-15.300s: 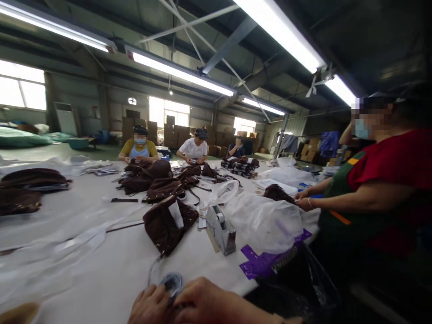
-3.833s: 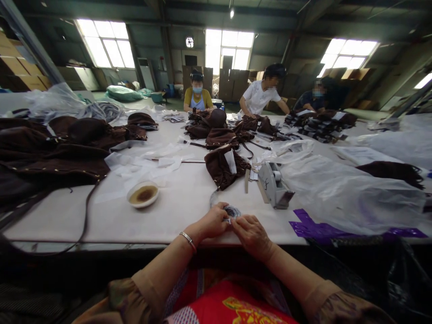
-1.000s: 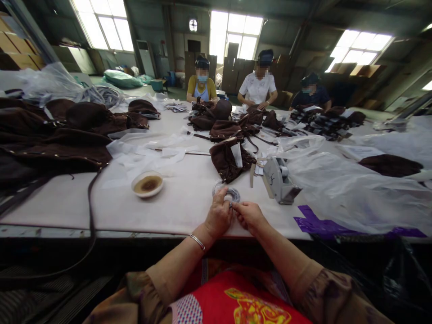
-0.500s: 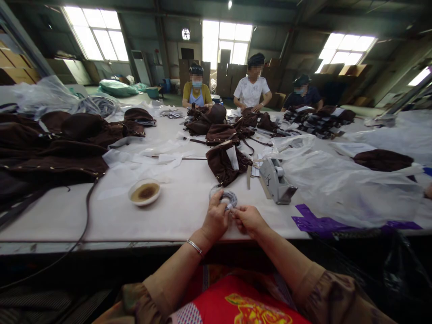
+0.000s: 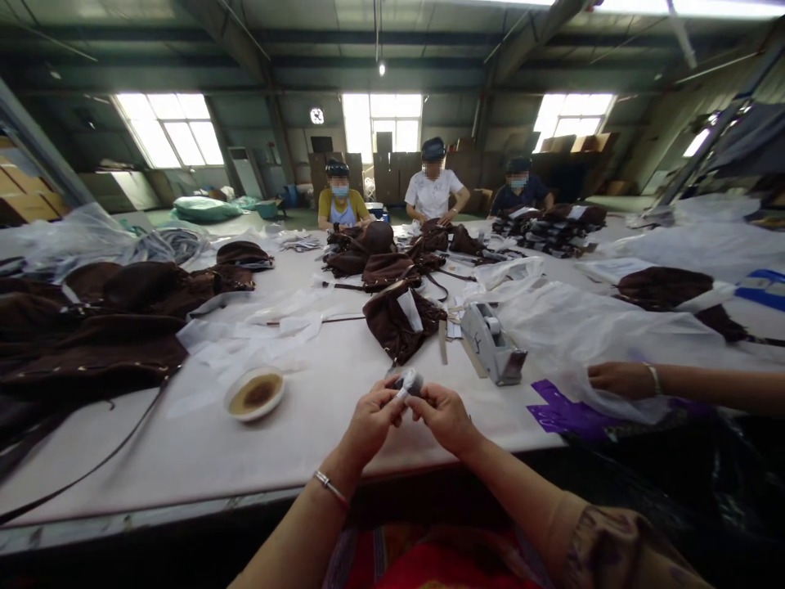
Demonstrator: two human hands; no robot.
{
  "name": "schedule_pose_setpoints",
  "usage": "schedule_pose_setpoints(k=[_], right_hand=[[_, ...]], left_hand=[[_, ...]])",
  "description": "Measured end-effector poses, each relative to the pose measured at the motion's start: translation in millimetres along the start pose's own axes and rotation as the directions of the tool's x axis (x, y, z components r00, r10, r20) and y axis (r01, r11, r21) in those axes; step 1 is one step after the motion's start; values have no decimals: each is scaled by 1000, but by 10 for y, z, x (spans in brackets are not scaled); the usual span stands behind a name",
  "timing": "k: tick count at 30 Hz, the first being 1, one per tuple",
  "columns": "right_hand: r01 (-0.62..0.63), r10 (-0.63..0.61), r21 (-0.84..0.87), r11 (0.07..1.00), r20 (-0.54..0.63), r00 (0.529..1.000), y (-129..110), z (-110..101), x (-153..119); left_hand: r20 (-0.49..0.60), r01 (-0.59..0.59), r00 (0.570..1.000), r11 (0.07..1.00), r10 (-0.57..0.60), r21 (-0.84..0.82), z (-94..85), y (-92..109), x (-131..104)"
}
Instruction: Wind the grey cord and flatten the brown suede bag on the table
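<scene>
Close above the near table edge, my left hand and my right hand meet around a small grey coil, perhaps wound cord or strap. Both hands are closed, with fingertips pinching it from either side. A whitish strip shows on the coil; its lower part is hidden by my fingers. Just beyond lies a dark brown drawstring bag with a white paper on it. To the right of the bag stands a grey tape dispenser.
A bowl of brownish stuff sits at left, near brown bags. At right, another person's hand touches clear plastic sheeting beside purple tape. Several people work across the table, behind more brown bags.
The flat, open-looking coil is now raised and turned between both hands, more bunched up. My view has tilted upward. Another person's arm has come in from the right onto the plastic.
</scene>
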State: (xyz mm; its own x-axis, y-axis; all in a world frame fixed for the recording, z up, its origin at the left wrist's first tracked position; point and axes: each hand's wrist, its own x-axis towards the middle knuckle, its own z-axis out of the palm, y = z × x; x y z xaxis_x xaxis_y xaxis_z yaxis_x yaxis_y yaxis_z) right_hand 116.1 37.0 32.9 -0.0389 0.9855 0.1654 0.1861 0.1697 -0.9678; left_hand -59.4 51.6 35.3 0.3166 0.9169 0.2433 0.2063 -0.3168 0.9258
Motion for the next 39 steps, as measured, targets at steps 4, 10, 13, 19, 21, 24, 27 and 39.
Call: schedule_pose_setpoints(k=[4, 10, 13, 19, 21, 24, 27, 39], right_hand=[[114, -120, 59, 992, 123, 985, -43, -36, 37], [207, -161, -226, 952, 203, 966, 138, -193, 88], [264, -173, -516, 815, 217, 961, 352, -409, 86], [198, -233, -744, 638, 59, 971, 663, -686, 28], [226, -268, -751, 620, 68, 961, 690, -678, 12], [261, -296, -739, 621, 87, 951, 696, -666, -8], [296, -319, -690, 661, 99, 943, 717, -704, -2], [402, -290, -756, 517, 287, 913, 561, -549, 659]], left_hand=[[69, 67, 996, 992, -59, -111, -18, 4, -35], [232, -99, 970, 987, 68, 124, -213, 158, 35], [416, -274, 906, 854, 75, 442, -513, 210, 217], [229, -268, 963, 453, 140, 850, -498, 121, 802], [130, -189, 979, 457, 157, 869, -191, 52, 1007], [-12, -11, 999, 431, 50, 902, 267, -98, 1266], [-104, 124, 992, 395, -71, 910, 452, -258, 1442], [-107, 89, 994, 525, 4, 846, -462, -103, 1702]])
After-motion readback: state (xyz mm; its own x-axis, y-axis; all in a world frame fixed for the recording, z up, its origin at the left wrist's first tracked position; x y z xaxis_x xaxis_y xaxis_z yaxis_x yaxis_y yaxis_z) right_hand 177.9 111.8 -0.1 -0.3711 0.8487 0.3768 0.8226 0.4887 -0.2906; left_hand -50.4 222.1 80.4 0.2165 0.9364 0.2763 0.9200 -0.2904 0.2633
